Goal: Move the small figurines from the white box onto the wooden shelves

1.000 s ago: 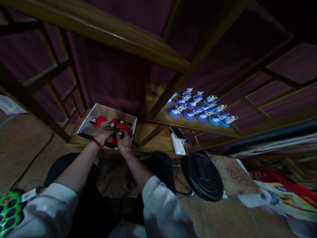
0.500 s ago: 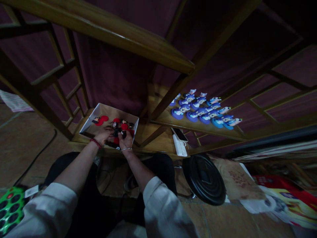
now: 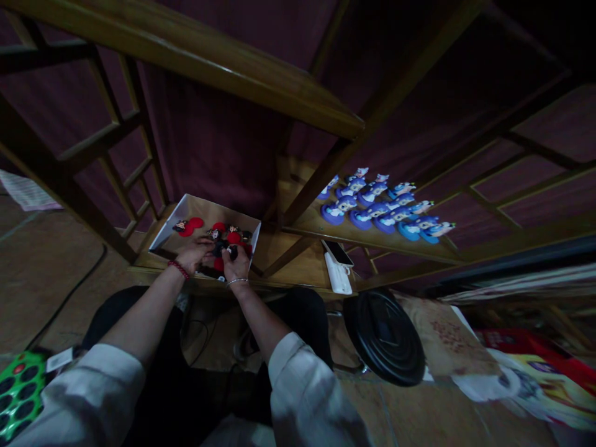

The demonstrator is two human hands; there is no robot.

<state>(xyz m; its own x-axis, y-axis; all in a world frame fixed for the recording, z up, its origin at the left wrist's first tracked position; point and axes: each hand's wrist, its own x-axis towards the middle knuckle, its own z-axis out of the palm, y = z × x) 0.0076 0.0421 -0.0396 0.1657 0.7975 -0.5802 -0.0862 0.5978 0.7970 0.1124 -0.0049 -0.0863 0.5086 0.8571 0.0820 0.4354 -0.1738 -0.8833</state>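
Observation:
A shallow cardboard box (image 3: 166, 231) with white sides holds several small figurines with dark hair and round red bases. Over its front part, my right hand (image 3: 236, 264) grips a dark figurine (image 3: 229, 251) between thumb and fingers. My left hand (image 3: 195, 253), with a red bead bracelet at the wrist, reaches in from the left, its fingers closed against the same dark figurine's side. Exactly where the left fingertips press is hard to see. Behind the hands lies another figurine (image 3: 215, 234), and a red-based one (image 3: 186, 227) lies on its side at the left.
Rows of blue and purple figurines (image 3: 367, 214) stand on a raised wooden shelf (image 3: 326, 231) to the right. Below it a phone (image 3: 338, 253) lies by a white object (image 3: 339, 277). A wooden beam (image 3: 223, 68) crosses overhead. A black round stool (image 3: 384, 335) stands at right.
Both hands stay nearly in place over the box, with only a slight shift of the right fingers on the dark figurine.

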